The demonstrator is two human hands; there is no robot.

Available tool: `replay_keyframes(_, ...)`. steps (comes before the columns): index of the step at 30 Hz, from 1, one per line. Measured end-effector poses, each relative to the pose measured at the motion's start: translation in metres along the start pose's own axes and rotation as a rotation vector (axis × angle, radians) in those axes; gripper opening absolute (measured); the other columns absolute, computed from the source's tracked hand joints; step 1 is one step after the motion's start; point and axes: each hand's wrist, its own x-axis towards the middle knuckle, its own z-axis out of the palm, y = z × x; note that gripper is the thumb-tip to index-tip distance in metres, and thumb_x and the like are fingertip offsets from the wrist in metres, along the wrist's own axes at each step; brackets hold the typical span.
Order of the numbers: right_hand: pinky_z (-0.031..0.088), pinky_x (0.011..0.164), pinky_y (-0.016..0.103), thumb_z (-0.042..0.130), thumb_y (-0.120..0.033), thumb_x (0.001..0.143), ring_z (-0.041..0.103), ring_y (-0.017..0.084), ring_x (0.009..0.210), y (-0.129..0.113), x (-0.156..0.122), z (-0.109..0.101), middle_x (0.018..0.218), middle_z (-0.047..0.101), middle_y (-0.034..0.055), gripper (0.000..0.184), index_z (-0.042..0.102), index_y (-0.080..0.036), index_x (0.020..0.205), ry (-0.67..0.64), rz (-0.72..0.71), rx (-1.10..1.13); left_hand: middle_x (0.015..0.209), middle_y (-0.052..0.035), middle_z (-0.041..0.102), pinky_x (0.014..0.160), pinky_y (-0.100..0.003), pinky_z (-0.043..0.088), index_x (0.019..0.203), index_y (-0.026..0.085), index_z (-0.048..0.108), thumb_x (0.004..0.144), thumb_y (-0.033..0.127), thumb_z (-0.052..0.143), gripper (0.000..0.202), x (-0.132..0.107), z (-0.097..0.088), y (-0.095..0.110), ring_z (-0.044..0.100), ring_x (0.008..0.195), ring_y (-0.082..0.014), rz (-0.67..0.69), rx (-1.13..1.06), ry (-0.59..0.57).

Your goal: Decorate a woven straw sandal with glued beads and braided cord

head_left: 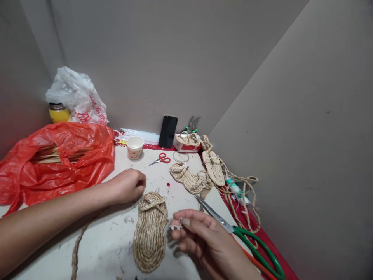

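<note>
Between the thumb and fingers of my right hand point(208, 239) is a small whitish piece point(175, 226), too small to name for certain. A woven straw slipper point(150, 237) lies flat between my hands, its toe strap at the far end with a small shiny bit on it. My left hand point(129, 186) rests on the table just left of the toe end, fingers curled; whether anything is inside them is hidden. Green-handled scissors point(230, 227) lie beside and partly behind my right hand. A red pin or bead point(168, 184) sits beyond the slipper.
A red plastic bag point(96, 175) of straw lies left. Farther back are a paper cup point(135, 147), small red scissors point(161, 158) and a phone point(168, 131) against the wall. More woven pieces point(189, 179) and loose straw cord point(246, 194) lie right. Walls stand behind and right.
</note>
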Motion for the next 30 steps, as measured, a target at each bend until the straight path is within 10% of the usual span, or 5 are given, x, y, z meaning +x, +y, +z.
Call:
replay_keyframes(8, 0.055, 0.058, 0.024, 0.076, -0.033, 0.074, 0.071, 0.018, 0.072, 0.002, -0.003, 0.004, 0.085, 0.073, 0.0111, 0.028, 0.066, -0.012, 0.089, -0.01, 0.01, 0.019, 0.065, -0.0071, 0.062, 0.058, -0.028, 0.031, 0.063, 0.015, 0.063, 0.083, 0.025, 0.047, 0.027, -0.001, 0.0, 0.0, 0.049, 0.059, -0.0159, 0.041, 0.04, 0.096)
replay_keyframes(14, 0.055, 0.058, 0.025, 0.076, -0.034, 0.073, 0.071, 0.019, 0.072, 0.003, -0.003, 0.006, 0.086, 0.074, 0.0121, 0.029, 0.063, -0.013, 0.09, 0.004, 0.014, 0.038, 0.079, -0.0077, 0.067, 0.062, -0.027, 0.034, 0.09, 0.015, 0.067, 0.078, 0.016, 0.048, 0.023, -0.005, -0.004, 0.006, 0.055, 0.068, -0.0167, 0.003, -0.052, 0.164)
replay_keyframes(30, 0.054, 0.061, 0.025, 0.074, -0.027, 0.074, 0.071, 0.019, 0.075, -0.003, -0.011, 0.011, 0.085, 0.074, 0.013, 0.025, 0.066, -0.012, 0.092, 0.021, 0.041, 0.108, 0.062, 0.0034, 0.053, 0.055, -0.02, 0.038, 0.084, 0.013, 0.063, 0.074, 0.023, 0.061, 0.015, -0.031, -0.003, 0.058, 0.045, 0.057, -0.0092, 0.004, -0.746, -0.169)
